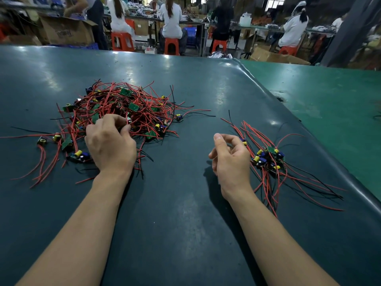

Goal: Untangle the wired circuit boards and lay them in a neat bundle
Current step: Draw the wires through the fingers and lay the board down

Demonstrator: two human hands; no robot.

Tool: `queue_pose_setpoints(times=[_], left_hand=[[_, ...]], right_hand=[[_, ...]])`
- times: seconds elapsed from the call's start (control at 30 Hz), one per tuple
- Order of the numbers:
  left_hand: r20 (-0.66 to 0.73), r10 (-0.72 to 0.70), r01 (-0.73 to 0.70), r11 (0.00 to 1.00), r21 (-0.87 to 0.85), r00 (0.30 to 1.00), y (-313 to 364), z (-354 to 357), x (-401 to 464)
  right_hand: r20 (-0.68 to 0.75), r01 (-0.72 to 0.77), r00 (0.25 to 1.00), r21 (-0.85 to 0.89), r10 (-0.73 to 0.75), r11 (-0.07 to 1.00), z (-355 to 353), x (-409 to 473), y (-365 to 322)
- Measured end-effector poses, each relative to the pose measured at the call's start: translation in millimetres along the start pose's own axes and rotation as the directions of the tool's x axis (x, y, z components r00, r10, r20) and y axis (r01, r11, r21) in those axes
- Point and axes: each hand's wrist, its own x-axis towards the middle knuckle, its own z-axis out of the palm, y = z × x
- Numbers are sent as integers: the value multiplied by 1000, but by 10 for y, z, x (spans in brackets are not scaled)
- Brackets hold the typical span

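1. Left grip [110, 141]: fingers curled into the near edge of the tangle [123, 108], red wires pinched between thumb and fingertips. Exactly which board is held cannot be told.
2. Right grip [231, 156]: loosely curled, thumb up, nothing seen held. It sits just left of the bundle [268, 159]; contact cannot be told.
3. Tangle: a loose heap of small green boards with yellow and blue parts, red and black wires running every way. It is lying left of centre on the counter [185, 203], with a few stray boards at its near-left edge.
4. Bundle: several boards clustered together on the right, wires fanned toward and away from the person, roughly aligned.
5. Counter: covered with a dark green mat, a lighter green surface adjoining on the right.
6. Beyond: people are seated on red stools [172, 46] at benches, with cardboard boxes [68, 30] at far left.
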Motion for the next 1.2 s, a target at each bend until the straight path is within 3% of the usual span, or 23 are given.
queue_pose_setpoints(times=[0.1, 0.2, 0.33, 0.47, 0.57, 0.63, 0.7, 0.8, 0.97, 1.2], left_hand=[[-146, 260, -283, 945, -166, 955, 219, -75, -101], [-176, 577, -600, 730, -328, 798, 462, -113, -348], [-44, 768, -698, 554, -454, 639, 593, -63, -505], [-20, 756, -648, 547, -530, 654, 573, -67, -530], [-17, 672, -575, 621, -533, 741, 568, -73, -560], [77, 563, -431, 706, -562, 823, 564, -65, -575], [253, 407, -184, 772, -608, 878, 557, -52, -582], [411, 317, 25, 766, -643, 855, 518, -33, -565], [459, 355, 59, 737, -673, 814, 499, -17, -556], [389, 294, 35, 758, -651, 873, 484, 54, -537]], right_hand=[[7, 22, 1000, -64, -21, 998, 8, 5, 4], [152, -11, 988, -21, 15, 1000, 32, -38, -29], [309, -52, 951, 132, 9, 990, 37, -90, -75], [338, 0, 941, 103, -35, 995, 7, -97, -89], [292, 5, 956, 73, -26, 997, -8, -90, -95], [277, 8, 960, 67, -27, 998, -17, -91, -95], [277, 36, 960, 43, -46, 998, -11, -103, -85], [306, 109, 948, -56, -87, 992, 16, -115, -36], [320, 138, 944, -148, -85, 979, 35, -48, 12], [248, 109, 967, -166, -65, 980, 60, -25, 25]])
